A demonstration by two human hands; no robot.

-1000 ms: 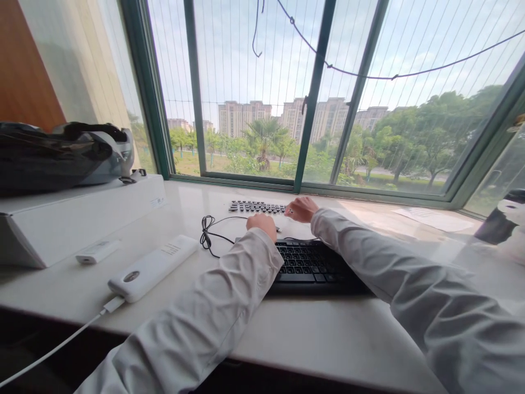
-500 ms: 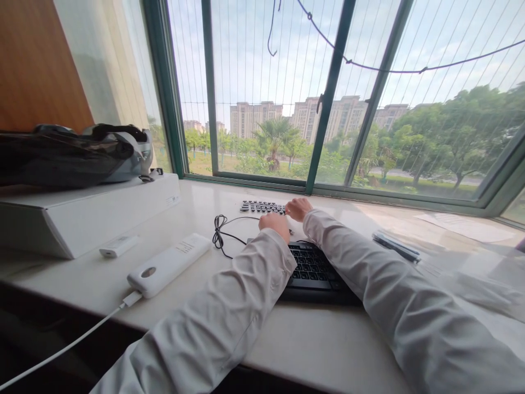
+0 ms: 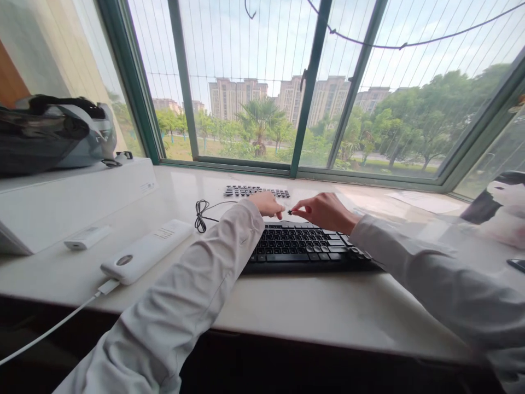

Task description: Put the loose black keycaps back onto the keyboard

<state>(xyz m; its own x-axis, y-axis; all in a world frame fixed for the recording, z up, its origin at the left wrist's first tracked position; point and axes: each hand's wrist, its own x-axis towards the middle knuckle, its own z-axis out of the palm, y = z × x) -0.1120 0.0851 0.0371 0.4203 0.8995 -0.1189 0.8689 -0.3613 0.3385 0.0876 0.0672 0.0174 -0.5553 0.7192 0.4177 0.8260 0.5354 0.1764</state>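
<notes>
My right hand hovers over the back edge of a black keyboard, thumb and forefinger pinching a small black keycap. Just to its left, my left hand is closed with its fingertips turned toward the pinched piece; whatever those fingers hold is hidden. Bare key sockets show across much of the keyboard, and a group of keys at its right part looks lighter. Behind the hands, loose black keycaps lie in rows on the white sill, partly covered by my left hand.
A coiled black cable lies left of the keyboard. Nearer are a white power bank with a plugged-in cable and a small white device. A dark bag rests on a white box. A plush toy sits at right.
My right hand has come back from the loose keycaps toward the keyboard, now pinching a keycap. My left hand has shifted slightly forward. The view has turned right and down, showing more keyboard.
</notes>
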